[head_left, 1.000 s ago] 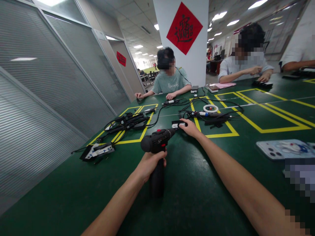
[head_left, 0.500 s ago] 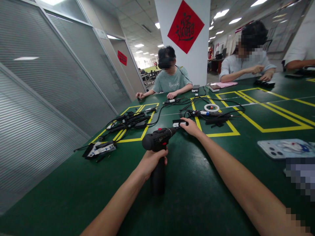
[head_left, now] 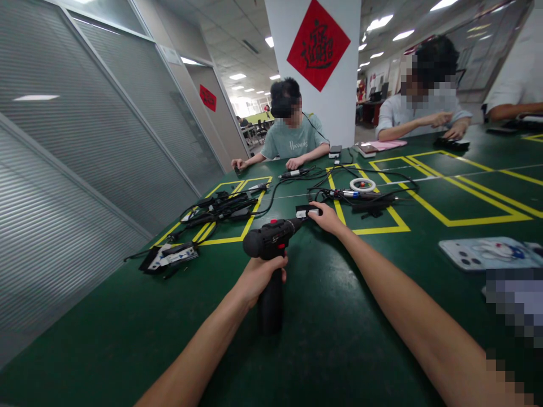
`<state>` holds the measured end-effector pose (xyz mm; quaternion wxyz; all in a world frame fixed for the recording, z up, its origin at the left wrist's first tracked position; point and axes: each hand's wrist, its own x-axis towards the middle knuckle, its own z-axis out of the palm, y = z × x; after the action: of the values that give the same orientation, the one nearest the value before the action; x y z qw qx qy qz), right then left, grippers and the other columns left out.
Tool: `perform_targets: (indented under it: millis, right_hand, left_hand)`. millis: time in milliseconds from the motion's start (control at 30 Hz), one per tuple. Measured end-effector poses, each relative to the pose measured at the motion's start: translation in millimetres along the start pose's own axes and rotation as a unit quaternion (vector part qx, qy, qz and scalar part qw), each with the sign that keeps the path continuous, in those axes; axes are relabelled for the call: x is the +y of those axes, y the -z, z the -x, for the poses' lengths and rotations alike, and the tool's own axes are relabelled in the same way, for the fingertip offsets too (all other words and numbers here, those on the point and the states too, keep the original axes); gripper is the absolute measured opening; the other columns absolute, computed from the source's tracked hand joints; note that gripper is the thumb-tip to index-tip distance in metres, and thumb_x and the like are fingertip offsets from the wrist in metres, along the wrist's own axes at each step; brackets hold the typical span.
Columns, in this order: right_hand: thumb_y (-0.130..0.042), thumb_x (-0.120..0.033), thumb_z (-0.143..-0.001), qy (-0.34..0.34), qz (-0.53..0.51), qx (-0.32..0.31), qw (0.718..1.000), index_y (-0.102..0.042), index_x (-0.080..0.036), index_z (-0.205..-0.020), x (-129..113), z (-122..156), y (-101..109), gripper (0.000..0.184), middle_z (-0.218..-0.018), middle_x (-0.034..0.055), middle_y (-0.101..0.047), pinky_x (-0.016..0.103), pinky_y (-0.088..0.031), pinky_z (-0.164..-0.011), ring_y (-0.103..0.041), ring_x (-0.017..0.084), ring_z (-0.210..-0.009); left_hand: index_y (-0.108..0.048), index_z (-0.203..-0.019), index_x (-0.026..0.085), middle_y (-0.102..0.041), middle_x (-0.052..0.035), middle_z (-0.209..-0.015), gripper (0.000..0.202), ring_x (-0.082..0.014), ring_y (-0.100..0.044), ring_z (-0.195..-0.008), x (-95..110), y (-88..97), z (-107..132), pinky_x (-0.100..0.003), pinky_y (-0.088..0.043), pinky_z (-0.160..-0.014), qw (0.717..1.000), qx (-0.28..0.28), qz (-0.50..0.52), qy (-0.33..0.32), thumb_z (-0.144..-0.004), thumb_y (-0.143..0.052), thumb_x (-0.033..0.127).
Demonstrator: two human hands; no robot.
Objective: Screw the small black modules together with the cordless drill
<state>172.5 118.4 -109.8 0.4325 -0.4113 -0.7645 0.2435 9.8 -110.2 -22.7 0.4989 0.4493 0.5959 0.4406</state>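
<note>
My left hand [head_left: 265,276] is wrapped round the grip of a black cordless drill [head_left: 269,238] with red buttons. The drill's base is low at the tabletop, and its chuck points away and to the right. Beyond the chuck, my right hand [head_left: 326,217] grips a small black-and-white block [head_left: 302,213] between thumb and fingers. The drill's tip ends close by the block; whether they touch I cannot tell. My fingers cover the block's right end.
Tangled black cables and tools [head_left: 224,206] lie at left, above a black-and-white packet [head_left: 167,259]. Further cabled tools [head_left: 356,196] and a white ring [head_left: 362,185] lie at right. A phone [head_left: 487,253] rests near the right edge. Several people sit across the green table [head_left: 339,316].
The whole view has shifted slightly. Both hands keep their holds on the drill and the block, with no clear movement between them.
</note>
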Motion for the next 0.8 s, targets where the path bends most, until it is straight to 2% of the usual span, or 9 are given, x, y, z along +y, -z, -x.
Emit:
perform_targets:
  millis: [333, 600, 800]
  right_hand:
    - [-0.058, -0.033, -0.081, -0.004, -0.001, -0.002, 1.000, -0.059, -0.020, -0.121, -2.1, 0.7, 1.5, 0.042, -0.117, 0.0080, -0.060, 0.031, -0.042, -0.094, -0.057, 0.020, -0.105]
    - [-0.058, -0.033, -0.081, -0.019, -0.008, -0.006, 1.000, -0.059, -0.021, -0.121, -3.8, 1.2, 2.2, 0.042, -0.118, 0.0076, -0.060, 0.032, -0.042, -0.095, -0.057, 0.020, -0.105]
    - [-0.058, -0.032, -0.081, -0.015, -0.009, -0.002, 1.000, -0.059, -0.020, -0.121, -3.4, 1.2, 1.0, 0.042, -0.118, 0.0078, -0.060, 0.032, -0.041, -0.096, -0.057, 0.019, -0.106]
  left_hand:
    - [-0.062, -0.089, 0.012, -0.063, -0.0044, -0.073, 0.027, -0.0118, -0.055, -0.051, 2.6, -1.5, 0.8, -0.025, -0.042, -0.053, 1.000, 0.007, 0.012, 0.003, -0.068, -0.065, 0.028]
    - [-0.063, -0.089, 0.013, -0.062, -0.0039, -0.072, 0.025, -0.0121, -0.055, -0.053, 1.1, 0.2, 1.2, -0.025, -0.042, -0.055, 1.000, 0.004, -0.010, -0.007, -0.069, -0.063, 0.029]
    - [-0.062, -0.090, 0.012, -0.058, -0.0019, -0.062, 0.025, -0.0119, -0.053, -0.052, -0.9, 0.8, 0.4, -0.023, -0.041, -0.053, 1.000, 0.000, -0.005, -0.003, -0.070, -0.062, 0.029]
